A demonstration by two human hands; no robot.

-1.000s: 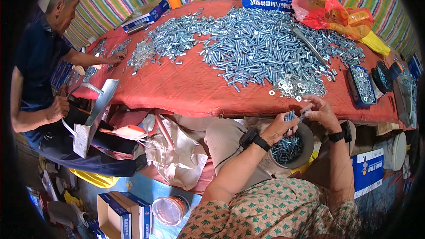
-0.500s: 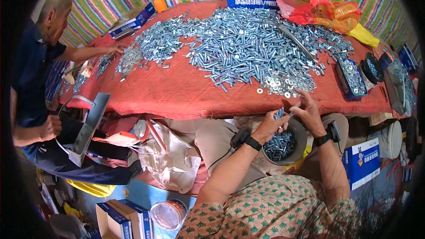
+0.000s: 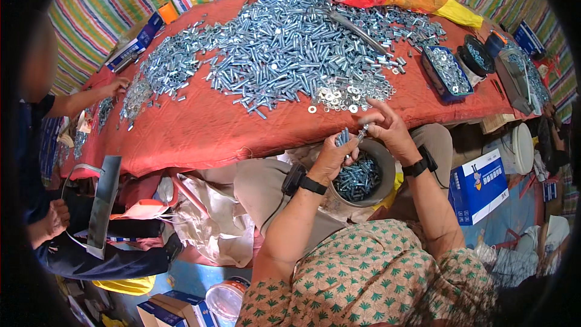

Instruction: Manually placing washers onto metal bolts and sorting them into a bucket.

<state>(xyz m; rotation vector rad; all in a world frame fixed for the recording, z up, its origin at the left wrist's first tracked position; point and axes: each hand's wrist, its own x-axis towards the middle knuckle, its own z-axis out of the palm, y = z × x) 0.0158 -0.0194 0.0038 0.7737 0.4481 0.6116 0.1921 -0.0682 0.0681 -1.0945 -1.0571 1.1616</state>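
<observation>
My left hand (image 3: 334, 158) is closed round several zinc-coloured bolts (image 3: 343, 138), their ends poking up past the fingers. Close beside it, my right hand (image 3: 390, 132) pinches the upper end of another bolt (image 3: 362, 132), which slants between the two hands; small ring-like parts seem to sit at its top. Both hands are above a grey bucket (image 3: 387, 183) between my knees, partly filled with metal bolts (image 3: 358, 180). Just beyond my fingers, loose washers (image 3: 345, 98) lie near the front edge of the red-covered table (image 3: 200, 139).
A large heap of metal sleeves and bolts (image 3: 284, 48) covers the table's middle. To the right stand a blue tray of washers (image 3: 448, 72) and a round black dish (image 3: 475, 56). A co-worker's hand (image 3: 115, 86) reaches to small parts at left. A blue box (image 3: 479, 188) sits beside my right knee.
The whole view has shifted, so the table appears further left and higher. A slanted bolt now shows between my hands, and the right fingers hold its upper end.
</observation>
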